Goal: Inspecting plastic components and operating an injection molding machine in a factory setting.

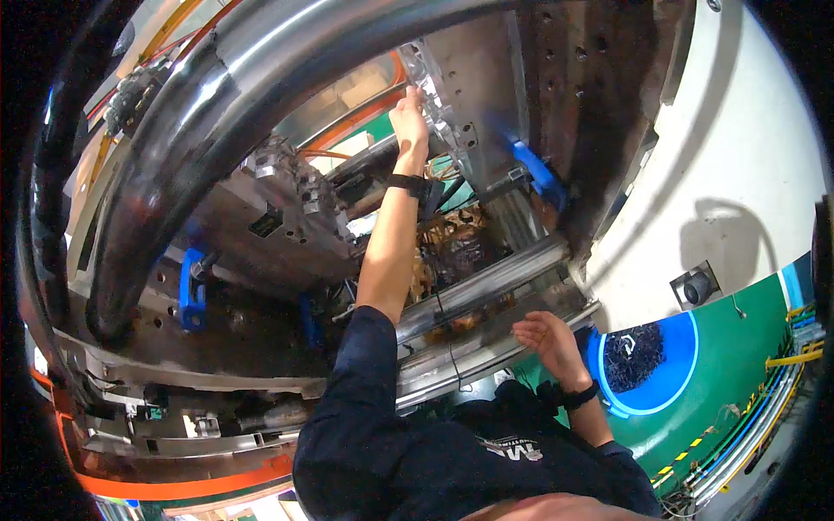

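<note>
My left hand [408, 123] reaches far up between two large metal mould halves of a machine. Its fingers look drawn together beside the shiny face of the right mould half [447, 117]; anything inside them is hidden. On the left stands the other mould half [278, 187], with a rough, detailed face. Lower down, my right hand [552, 346] hangs near a polished horizontal bar [486, 282], fingers loosely bent and apart, holding nothing visible. Both wrists wear dark bands.
Thick shiny tie bars [208, 95] cross the upper left. Blue clamps [192, 291] are fixed to the plates. At right, a blue tub [686, 369] of dark scraps stands on the green floor by a white machine panel [730, 148]. Pipes run along the lower right.
</note>
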`<state>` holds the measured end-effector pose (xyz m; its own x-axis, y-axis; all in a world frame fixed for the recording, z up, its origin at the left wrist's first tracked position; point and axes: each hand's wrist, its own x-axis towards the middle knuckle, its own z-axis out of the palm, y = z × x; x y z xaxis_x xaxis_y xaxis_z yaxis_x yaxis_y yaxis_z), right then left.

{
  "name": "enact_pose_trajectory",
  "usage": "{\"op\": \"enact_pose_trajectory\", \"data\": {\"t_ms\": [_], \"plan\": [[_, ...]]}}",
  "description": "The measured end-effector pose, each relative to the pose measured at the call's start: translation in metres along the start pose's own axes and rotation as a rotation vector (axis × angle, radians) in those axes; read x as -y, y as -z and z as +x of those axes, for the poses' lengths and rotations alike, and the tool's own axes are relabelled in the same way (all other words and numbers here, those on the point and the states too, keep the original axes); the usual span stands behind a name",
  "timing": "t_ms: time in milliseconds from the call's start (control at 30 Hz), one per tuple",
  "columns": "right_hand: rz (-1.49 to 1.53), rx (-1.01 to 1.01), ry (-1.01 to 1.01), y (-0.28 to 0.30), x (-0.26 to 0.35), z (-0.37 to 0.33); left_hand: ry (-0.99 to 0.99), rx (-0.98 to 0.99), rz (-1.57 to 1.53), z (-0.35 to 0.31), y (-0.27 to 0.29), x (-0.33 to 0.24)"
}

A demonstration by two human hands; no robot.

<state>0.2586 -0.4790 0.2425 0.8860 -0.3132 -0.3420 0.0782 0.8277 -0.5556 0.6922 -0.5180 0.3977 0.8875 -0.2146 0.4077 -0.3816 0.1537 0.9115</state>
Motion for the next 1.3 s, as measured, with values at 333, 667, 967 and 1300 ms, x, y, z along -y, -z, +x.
{"op": "enact_pose_trajectory", "data": {"t_ms": [333, 667, 967, 1300], "plan": [[0.021, 0.060, 0.003, -0.005, -0.003, 0.002, -0.182, 0.143, 0.385, -0.013, 0.016, -0.017], [0.115, 0.004, 0.262, -0.043, 0.034, 0.019, -0.479, 0.944, 0.397, -0.209, 0.041, -0.111], [0.015, -0.059, 0.242, -0.043, 0.033, 0.032, -1.013, 1.025, 0.609, -0.298, 0.055, -0.057], [0.055, 0.054, 0.147, -0.035, 0.028, 0.026, -0.739, 1.069, 0.337, -0.302, 0.057, -0.058]]}}
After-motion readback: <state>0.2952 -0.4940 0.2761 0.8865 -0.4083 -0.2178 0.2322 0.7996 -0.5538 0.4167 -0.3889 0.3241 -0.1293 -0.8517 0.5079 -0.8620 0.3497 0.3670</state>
